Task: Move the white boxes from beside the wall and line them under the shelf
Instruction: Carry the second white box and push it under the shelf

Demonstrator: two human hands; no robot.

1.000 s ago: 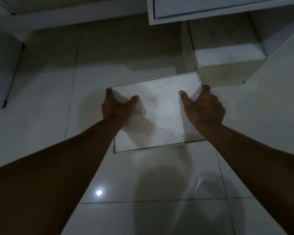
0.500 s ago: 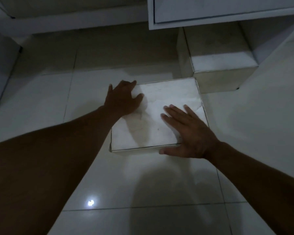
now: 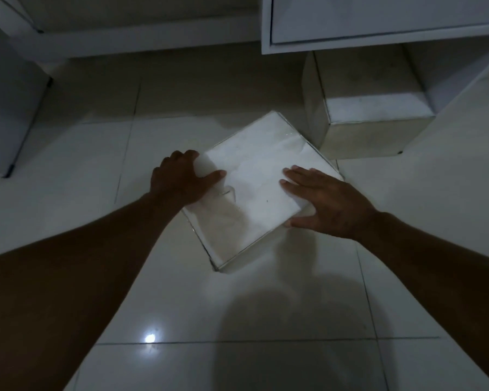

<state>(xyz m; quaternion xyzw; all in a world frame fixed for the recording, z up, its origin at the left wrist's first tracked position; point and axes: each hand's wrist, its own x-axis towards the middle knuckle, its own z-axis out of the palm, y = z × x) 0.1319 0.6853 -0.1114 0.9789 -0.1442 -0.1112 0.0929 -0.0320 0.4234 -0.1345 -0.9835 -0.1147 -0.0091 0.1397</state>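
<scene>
A white box [image 3: 259,176] lies on the tiled floor in the middle of the head view, turned at an angle. My left hand [image 3: 181,179] grips its left corner, thumb on the top face. My right hand [image 3: 325,203] lies flat across its right edge, fingers spread on the top. A second white box [image 3: 370,108] stands behind it to the right, partly tucked beneath the white shelf [image 3: 378,42]. The near box's far corner is close to that second box.
A white wall base [image 3: 141,43] runs along the back left. A pale cabinet side [image 3: 6,114] stands at the far left. A slanted white panel [image 3: 469,114] rises at the right. Glossy floor tiles [image 3: 237,320] reflect a light spot.
The box has turned from square-on to diagonal, its far corner swinging toward the second box. My left hand went from the top-left corner to gripping the left corner; my right hand shifted to the right edge.
</scene>
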